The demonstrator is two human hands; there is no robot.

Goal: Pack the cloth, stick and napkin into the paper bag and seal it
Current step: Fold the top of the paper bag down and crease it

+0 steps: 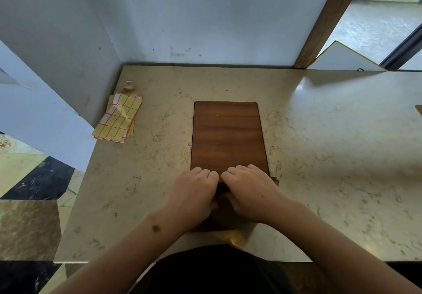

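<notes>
A flat brown wood-grain paper bag lies lengthwise in the middle of the beige marble-patterned table, with its far end toward the pale blue wall. Both hands are on the near end of this bag, side by side and almost touching each other. The left hand has its fingers curled down over the bag's near edge, and the right hand has its fingers curled in the same way; they seem to pinch the bag's folded edge, but the fold itself is hidden under the hands. Left of the bag, near the wall, lies a small pile of yellow sticker sheets with red-framed labels. Just behind the pile stands a small pale ring-shaped object.
</notes>
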